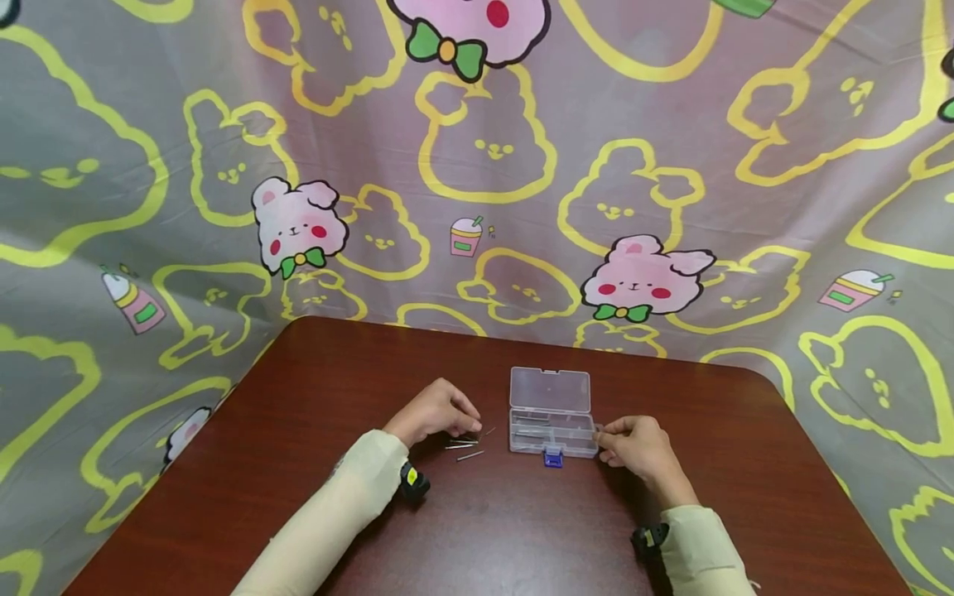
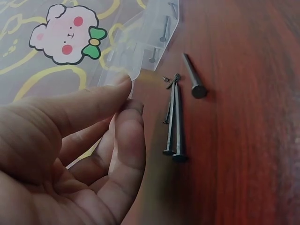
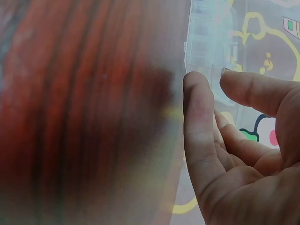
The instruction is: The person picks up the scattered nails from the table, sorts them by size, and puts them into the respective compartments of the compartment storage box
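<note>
Reddish-brown tabletop with a wood grain fills the lower part of the head view; a grey curtain with yellow animal outlines and white bunny faces hangs at twelve o'clock. From left to right, with directions from the centre of the head view: near seven o'clock, the person's left hand, in a pale sleeve, has its fingers bent and its thumb and index fingertips drawn close together; I cannot tell whether anything is pinched between them. Several loose metal nails lie on the table around six o'clock, just beside those fingertips, some overlapping, one slightly apart. At five o'clock is a clear plastic box, its lid raised on its twelve o'clock side and a blue clasp at its six o'clock side. More nails lie in its left-hand compartments. Toward four o'clock, the right hand pinches the box's right end between thumb and index finger.
</note>
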Demonstrator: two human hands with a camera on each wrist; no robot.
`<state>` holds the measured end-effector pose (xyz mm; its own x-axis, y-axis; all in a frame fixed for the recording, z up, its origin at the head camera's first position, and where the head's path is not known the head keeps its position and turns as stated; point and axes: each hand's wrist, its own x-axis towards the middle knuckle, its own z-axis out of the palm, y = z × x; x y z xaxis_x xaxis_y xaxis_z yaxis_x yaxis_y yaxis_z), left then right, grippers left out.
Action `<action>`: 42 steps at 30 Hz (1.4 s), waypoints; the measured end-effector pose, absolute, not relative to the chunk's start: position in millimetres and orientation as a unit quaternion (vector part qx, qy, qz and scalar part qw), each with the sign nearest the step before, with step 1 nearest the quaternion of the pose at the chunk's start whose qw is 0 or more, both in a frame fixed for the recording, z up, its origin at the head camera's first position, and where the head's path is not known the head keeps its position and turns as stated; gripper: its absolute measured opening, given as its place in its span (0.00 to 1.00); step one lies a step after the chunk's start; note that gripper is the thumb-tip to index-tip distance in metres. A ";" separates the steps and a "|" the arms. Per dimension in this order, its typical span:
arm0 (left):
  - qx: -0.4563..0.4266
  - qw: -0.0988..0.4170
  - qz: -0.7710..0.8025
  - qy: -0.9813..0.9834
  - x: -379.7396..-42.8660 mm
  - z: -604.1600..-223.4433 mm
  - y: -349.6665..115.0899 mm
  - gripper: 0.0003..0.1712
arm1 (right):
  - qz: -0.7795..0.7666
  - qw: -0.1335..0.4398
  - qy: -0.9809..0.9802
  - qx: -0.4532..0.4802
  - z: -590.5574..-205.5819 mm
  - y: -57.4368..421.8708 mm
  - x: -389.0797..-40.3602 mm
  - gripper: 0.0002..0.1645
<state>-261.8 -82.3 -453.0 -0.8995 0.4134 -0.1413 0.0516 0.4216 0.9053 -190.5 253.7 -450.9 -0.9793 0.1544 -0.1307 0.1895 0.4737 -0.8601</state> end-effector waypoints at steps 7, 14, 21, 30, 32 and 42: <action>0.139 0.178 0.505 0.833 -259.8 -454.8 -88.7 0.04 | -0.509 0.019 0.855 0.102 -451.5 253.9 -191.5 0.12; 0.155 0.167 0.474 0.850 -256.0 -453.9 -98.0 0.04 | -0.507 0.019 0.855 0.108 -452.1 254.5 -191.2 0.12; 0.150 0.168 0.450 0.864 -254.6 -451.7 -105.8 0.06 | -0.501 0.017 0.859 0.106 -452.5 255.0 -191.8 0.12; 0.167 0.125 0.373 0.904 -253.1 -451.2 -111.0 0.08 | -0.501 0.019 0.859 0.109 -452.6 255.7 -190.4 0.13; 0.171 0.124 0.364 0.907 -253.1 -450.9 -110.5 0.08 | -0.500 0.018 0.859 0.108 -452.3 256.3 -190.3 0.13; 0.187 0.124 0.349 0.910 -252.9 -451.0 -110.8 0.08 | -0.507 0.018 0.856 0.103 -452.9 254.4 -191.5 0.11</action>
